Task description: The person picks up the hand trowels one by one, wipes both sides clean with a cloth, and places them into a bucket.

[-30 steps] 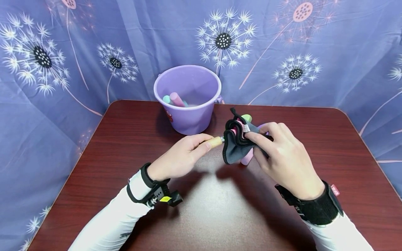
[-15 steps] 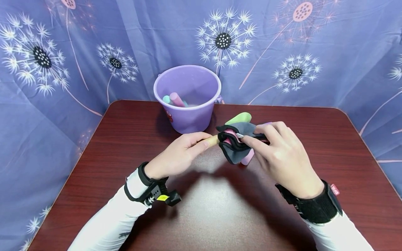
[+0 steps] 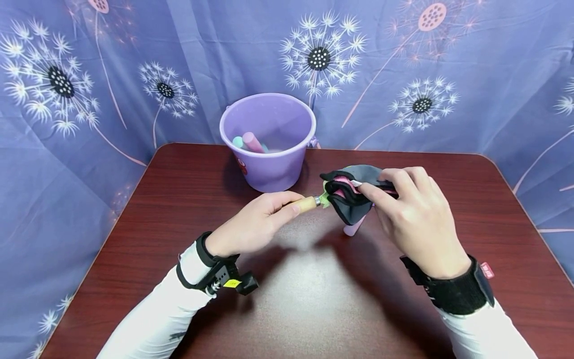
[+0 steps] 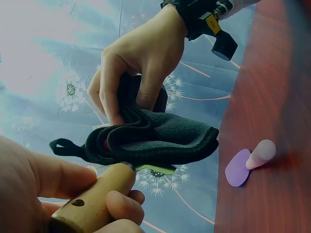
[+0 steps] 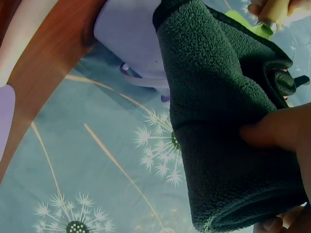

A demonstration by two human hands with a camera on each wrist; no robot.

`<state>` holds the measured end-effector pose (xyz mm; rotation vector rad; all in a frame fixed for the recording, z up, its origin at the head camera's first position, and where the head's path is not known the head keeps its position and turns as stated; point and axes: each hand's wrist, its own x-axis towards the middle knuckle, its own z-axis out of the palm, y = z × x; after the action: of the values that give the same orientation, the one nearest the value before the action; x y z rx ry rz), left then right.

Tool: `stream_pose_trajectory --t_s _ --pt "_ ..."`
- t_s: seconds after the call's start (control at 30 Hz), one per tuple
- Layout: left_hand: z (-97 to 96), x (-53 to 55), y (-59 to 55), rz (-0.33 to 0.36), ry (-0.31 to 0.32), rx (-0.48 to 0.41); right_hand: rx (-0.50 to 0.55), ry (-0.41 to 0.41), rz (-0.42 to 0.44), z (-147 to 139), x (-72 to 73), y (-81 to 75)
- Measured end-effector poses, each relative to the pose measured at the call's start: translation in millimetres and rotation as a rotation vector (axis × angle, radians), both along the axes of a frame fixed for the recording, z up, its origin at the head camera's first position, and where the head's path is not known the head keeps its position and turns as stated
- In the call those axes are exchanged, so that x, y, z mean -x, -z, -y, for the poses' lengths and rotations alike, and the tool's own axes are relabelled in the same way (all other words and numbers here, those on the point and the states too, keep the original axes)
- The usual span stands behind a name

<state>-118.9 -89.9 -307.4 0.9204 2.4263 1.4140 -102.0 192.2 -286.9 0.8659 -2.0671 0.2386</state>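
Here's the left hand point(image 3: 251, 223), fingers and thumb curled round the wooden handle point(image 3: 307, 204), whose long axis points out rightward past those fingertips, tipped slightly forward, towards the right hand point(image 3: 419, 222). And that right hand pinches the folded grey cloth point(image 3: 352, 211), which sits between the two hands and hides most of the green head point(image 3: 325, 197) at the handle's far end; wrapped round it or merely laid over, I can't tell!

Soft white glare on tabletop point(image 3: 309, 294)
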Motion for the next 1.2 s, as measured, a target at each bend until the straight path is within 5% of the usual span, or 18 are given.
stream_pose_trajectory --t_s 0.83,1.2 --pt "6.1 -1.8 -8.2 -0.002 0.014 0.001 0.107 0.151 -0.006 -18 11.1 4.2" --pt "7.6 -3.6 -13.4 0.114 -0.037 -0.023 0.106 0.168 -0.012 -19 11.7 6.0"
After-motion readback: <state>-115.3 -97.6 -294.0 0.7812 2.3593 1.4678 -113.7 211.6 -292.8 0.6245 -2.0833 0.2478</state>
